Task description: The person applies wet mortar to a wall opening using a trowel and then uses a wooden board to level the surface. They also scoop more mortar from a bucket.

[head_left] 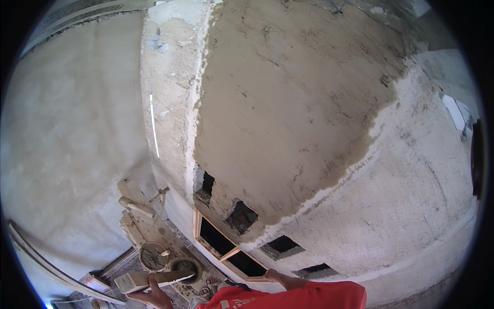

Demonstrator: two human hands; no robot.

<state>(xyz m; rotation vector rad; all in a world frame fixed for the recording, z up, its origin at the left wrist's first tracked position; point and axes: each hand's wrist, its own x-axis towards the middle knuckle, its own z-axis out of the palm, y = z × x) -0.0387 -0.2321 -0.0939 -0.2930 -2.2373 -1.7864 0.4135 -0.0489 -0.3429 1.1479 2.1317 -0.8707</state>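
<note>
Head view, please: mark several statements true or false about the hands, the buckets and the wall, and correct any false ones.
1. The left hand grips a long board. True.
2. The right hand holds a hammer. False: it shows no hammer and is at the near end of the wooden frame; contact is unclear.
3. Two round buckets stand side by side. True.
4. The wooden frame has a single opening. False: a crossbar divides it into two dark openings.
5. The sleeve on the right arm is blue. False: it is red.
6. Darker plaster borders a paler, rough surface on the wall. True.
</note>
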